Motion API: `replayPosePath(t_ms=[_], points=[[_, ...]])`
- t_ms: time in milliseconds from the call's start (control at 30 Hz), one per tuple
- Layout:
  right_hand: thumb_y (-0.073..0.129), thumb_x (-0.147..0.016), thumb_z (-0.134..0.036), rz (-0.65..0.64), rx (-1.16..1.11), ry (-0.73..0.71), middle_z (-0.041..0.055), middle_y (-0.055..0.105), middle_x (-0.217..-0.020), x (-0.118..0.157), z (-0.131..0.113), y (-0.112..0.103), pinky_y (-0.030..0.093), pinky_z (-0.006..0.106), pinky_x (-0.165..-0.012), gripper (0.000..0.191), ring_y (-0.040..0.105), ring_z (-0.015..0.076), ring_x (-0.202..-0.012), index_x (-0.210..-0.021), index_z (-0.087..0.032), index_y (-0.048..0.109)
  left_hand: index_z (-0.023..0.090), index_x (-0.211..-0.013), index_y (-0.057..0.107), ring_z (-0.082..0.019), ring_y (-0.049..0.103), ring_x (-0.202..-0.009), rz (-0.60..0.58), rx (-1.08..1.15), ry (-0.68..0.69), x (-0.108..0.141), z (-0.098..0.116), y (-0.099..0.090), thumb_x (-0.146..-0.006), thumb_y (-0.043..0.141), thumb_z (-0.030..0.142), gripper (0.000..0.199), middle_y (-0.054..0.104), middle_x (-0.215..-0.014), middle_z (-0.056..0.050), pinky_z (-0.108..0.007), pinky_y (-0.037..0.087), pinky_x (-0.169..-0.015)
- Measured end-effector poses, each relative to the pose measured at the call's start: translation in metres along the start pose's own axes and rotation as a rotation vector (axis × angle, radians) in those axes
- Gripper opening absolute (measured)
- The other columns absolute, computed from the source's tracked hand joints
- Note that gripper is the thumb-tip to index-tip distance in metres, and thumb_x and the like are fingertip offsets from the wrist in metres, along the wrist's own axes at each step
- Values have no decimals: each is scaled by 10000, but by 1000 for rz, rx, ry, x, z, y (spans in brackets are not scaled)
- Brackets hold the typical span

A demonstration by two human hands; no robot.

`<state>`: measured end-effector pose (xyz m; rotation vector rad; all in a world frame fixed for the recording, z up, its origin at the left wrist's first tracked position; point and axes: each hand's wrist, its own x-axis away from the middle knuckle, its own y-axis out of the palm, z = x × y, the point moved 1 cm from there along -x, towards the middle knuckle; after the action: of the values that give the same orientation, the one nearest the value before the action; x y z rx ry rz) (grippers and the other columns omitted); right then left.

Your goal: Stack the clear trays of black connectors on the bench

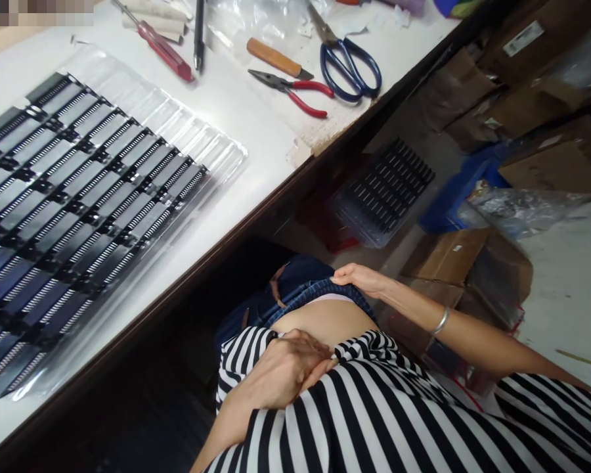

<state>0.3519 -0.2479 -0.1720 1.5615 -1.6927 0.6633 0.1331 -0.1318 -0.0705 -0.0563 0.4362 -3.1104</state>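
Note:
At the lower middle, my left hand point(293, 364) is closed on the bunched hem of a black-and-white striped shirt point(364, 407), lifted at the waist. My right hand point(359, 279), with a silver bangle point(442, 320) on its wrist, pinches the waistband of the blue jeans point(320, 286). Both hands are close to my body, away from the table. On the white table to the left lies a clear plastic tray point(221, 141) with rows of flat black parts point(98, 167) with comb-like edges.
Across the table point(226, 203) lie a red-handled screwdriver point(165, 52), a black pen point(199, 39), a wooden-handled knife point(276, 59), red-handled pliers point(295, 89) and blue-handled scissors point(349, 66). Below the table edge are another filled tray point(387, 190), cardboard boxes point(446, 253) and a blue bin point(436, 203).

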Motion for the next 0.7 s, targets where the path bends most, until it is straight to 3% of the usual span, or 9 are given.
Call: replayPosePath(t_ms=[233,400,500,700], points=[[571,-916,-377,-3,11,-24,-33,543,-668,2,-2,2,465,254,-555,309,530,109,-560,-718,-142,549,174,-749,698,-155,697,-774,97,41,46,-4,10,-9,-962,336,312,442,747,-812,-38,-231,507,-814],[557,-904,-449,57,124,-92,-49,484,-607,7,-10,4,419,254,-544,382,481,109,-528,-660,-157,519,153,-773,698,-153,692,-840,-65,14,-20,-11,23,-23,-947,380,228,371,745,-859,-52,-214,502,-821],[588,-860,-469,135,233,-144,-55,441,-569,15,-19,7,374,260,-549,390,450,119,-528,-626,-165,519,147,-824,706,-159,681,-908,-82,12,-34,-11,23,-25,-936,410,207,322,743,-910,-62,-220,499,-842],[512,-846,-323,229,410,-229,-7,519,-661,47,-35,22,321,275,-587,209,487,153,-629,-689,-188,542,144,-779,704,-159,691,-860,-49,-15,-37,-12,25,-22,-929,426,203,321,745,-831,-55,-227,515,-812]])
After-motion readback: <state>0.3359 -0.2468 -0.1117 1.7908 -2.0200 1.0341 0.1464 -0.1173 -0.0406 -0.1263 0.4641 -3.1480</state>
